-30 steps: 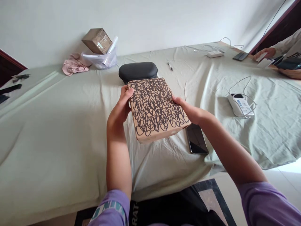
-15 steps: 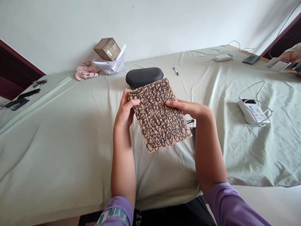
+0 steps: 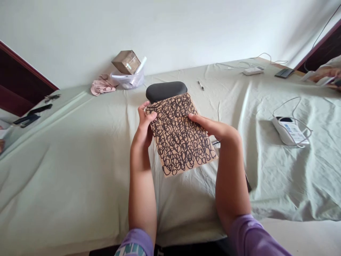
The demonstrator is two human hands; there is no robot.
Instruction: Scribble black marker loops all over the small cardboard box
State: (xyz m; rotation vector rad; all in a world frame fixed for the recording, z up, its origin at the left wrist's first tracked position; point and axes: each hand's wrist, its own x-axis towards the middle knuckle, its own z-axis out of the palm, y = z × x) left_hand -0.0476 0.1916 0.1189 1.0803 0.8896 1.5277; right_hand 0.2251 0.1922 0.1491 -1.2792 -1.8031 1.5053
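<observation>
A flat brown cardboard piece (image 3: pixel 183 137), covered in looping black scribbles, is held up tilted above the cloth. My left hand (image 3: pixel 145 122) grips its upper left corner, thumb on the scribbled face and fingers behind. My right hand (image 3: pixel 213 126) grips the right side, its thumb lying on the face and the other fingers mostly hidden behind. Just beyond the cardboard's top edge lies a black zip case (image 3: pixel 166 90), partly covered by it. A dark pen (image 3: pixel 215 142) shows a little beneath my right hand.
Along the wall stand a clear plastic tub (image 3: pixel 133 81) with a cardboard box (image 3: pixel 126 62) and a pink cloth (image 3: pixel 103 85). A pen (image 3: pixel 200 85) lies behind. Right, a white device (image 3: pixel 290 131) with cable. A black stapler-like object (image 3: pixel 33 115) lies left. Another person's hand (image 3: pixel 326 73) shows far right.
The view has shifted slightly, so things on the table appear a bit lower. The cardboard tilts a little differently, still in both hands. Something at the far left edge has come into view.
</observation>
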